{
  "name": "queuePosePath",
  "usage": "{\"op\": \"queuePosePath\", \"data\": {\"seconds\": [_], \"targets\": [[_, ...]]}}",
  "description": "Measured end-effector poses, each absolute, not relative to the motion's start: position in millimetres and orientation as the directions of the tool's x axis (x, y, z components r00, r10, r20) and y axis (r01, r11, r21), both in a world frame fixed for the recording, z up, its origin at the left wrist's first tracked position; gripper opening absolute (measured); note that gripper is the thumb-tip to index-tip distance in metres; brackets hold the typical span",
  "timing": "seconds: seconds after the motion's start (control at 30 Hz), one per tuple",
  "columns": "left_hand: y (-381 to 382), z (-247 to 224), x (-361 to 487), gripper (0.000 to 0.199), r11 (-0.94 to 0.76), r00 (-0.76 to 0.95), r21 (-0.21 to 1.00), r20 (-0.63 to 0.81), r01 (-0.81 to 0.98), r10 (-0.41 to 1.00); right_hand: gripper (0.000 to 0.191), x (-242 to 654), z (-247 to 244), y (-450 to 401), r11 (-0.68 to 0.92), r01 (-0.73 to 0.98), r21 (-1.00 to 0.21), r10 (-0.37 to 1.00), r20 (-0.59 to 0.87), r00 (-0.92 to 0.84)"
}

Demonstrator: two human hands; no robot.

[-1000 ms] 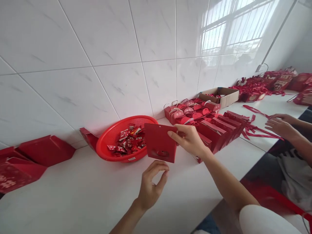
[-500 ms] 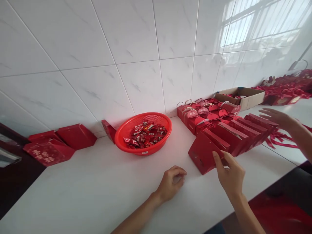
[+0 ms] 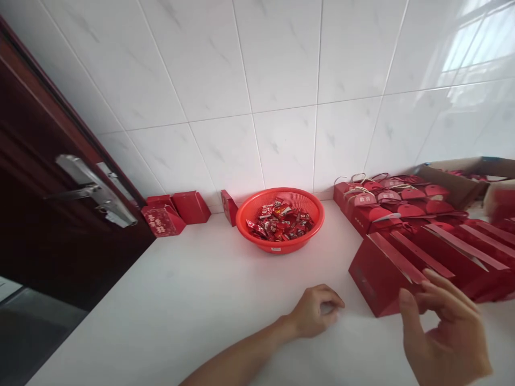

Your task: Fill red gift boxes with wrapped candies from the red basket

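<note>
On the white table, my left hand rests with its fingers loosely curled and a gap beside the thumb; nothing shows in it. My right hand is at the near side of a red paper box, thumb and fingers apart. Whether its fingertips touch the box I cannot tell. This box heads a row of upright red boxes with flaps raised, running off to the right. Beyond my left hand stands a red plastic basket with small red-wrapped sweets in it.
Closed red boxes with cord handles are packed by the tiled wall. A cardboard carton stands behind, with a blurred red object near it. More red boxes sit at left, near a dark door with a metal handle.
The view has swung left, bringing the door in. My right hand has let go of the front red box and its fingers have spread. My left hand keeps its curled pose on the table.
</note>
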State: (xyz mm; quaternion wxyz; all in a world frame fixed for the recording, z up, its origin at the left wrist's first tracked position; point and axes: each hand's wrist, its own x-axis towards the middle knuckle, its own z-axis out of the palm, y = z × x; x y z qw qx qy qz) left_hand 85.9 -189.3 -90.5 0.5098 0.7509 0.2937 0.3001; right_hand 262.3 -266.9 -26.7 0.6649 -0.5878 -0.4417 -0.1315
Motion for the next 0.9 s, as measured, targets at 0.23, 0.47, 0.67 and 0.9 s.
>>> {"op": "queuePosePath", "data": {"seconds": [0.23, 0.47, 0.67, 0.9], "targets": [[-173.8, -52.9, 61.0, 0.020, -0.552, 0.898, 0.820, 0.116, 0.154, 0.423, 0.009, 218.8, -37.5, -259.6, 0.526, 0.510, -0.681, 0.734, 0.666, 0.131], [-144.3, 44.9, -40.4, 0.022, -0.496, 0.799, 0.777, -0.014, 0.387, 0.601, 0.016, 193.1, -36.1, -223.6, 0.436, 0.435, -0.788, 0.900, 0.380, -0.213], [-65.4, 80.3, -117.8, 0.028, -0.385, 0.305, 0.614, 0.236, 0.689, 0.922, 0.016, 158.2, -53.3, -212.2, 0.372, 0.352, -0.859, 0.871, 0.192, -0.452], [26.5, 84.5, -144.8, 0.052, -0.239, 0.084, 0.416, 0.358, 0.877, 0.930, 0.009, 133.9, -107.1, -204.3, 0.183, 0.253, -0.950, 0.882, 0.045, -0.470]]}}
